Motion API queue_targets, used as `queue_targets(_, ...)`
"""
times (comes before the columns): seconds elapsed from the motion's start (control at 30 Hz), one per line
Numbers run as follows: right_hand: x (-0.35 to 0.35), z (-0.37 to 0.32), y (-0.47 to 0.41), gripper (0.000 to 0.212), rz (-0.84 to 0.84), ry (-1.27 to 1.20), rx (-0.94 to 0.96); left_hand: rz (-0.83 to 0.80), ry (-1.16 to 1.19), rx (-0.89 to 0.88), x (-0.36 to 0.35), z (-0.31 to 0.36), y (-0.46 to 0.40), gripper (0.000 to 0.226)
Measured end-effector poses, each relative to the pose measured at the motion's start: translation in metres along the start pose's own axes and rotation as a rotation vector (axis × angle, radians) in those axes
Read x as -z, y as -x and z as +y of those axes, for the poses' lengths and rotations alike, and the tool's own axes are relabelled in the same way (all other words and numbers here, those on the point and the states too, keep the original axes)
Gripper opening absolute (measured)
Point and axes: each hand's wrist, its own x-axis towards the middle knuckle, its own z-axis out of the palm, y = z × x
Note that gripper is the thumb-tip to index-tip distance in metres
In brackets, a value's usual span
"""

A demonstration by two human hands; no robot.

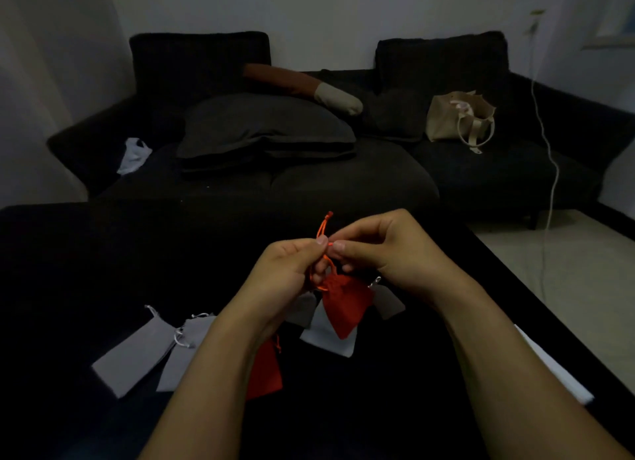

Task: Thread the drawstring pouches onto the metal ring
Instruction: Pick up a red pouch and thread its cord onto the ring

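Note:
A red drawstring pouch (345, 303) hangs below my two hands over the black table. My left hand (292, 267) and my right hand (381, 250) pinch its orange drawstring (323, 227), thumb tips almost touching; a loop of cord sticks up above them. Under my hands hang two grey pouches (304, 310) (390, 303) and a white pouch (326, 336). The metal ring is hidden in the dark between my fingers; only a small glint of metal (376, 281) shows near my right hand. Another red pouch (266, 373) lies under my left forearm. Two grey pouches (137, 351) (182, 353) lie at the left.
The black table (86, 270) fills the foreground. A white strip (553, 366) lies on its right edge. Behind stands a dark sofa (343, 181) with cushions, a beige tote bag (458, 119) and a white cloth (134, 155). A white cable (549, 157) hangs at the right.

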Motion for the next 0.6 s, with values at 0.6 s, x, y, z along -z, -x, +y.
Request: queue_targets(0.6,-0.017,0.000,0.004,0.011,0.025,-0.046,-0.126,0.133,0.114,0.012,0.010,0.014,0.010,0.020)
